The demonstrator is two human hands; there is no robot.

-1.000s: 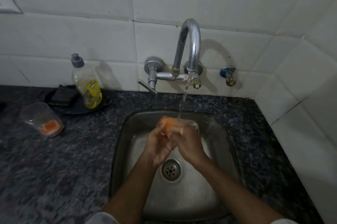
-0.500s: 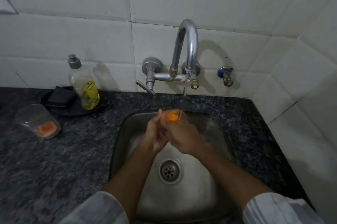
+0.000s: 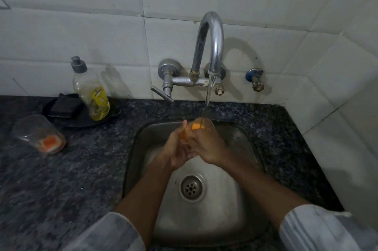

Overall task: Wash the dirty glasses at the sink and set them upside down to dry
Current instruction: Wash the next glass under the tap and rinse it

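Hands shifted little since earlier frame. Left hand (image 3: 177,148) and right hand (image 3: 206,147) both grip glass (image 3: 201,126) under tap stream over sink (image 3: 241,220); clear, orange residue inside.

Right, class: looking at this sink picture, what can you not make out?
- Head view: most of the glass under the tap, covered by the left hand and right hand.
- Label on the soap bottle: too small.
- Glass on the counter: blurred; orange residue unclear.
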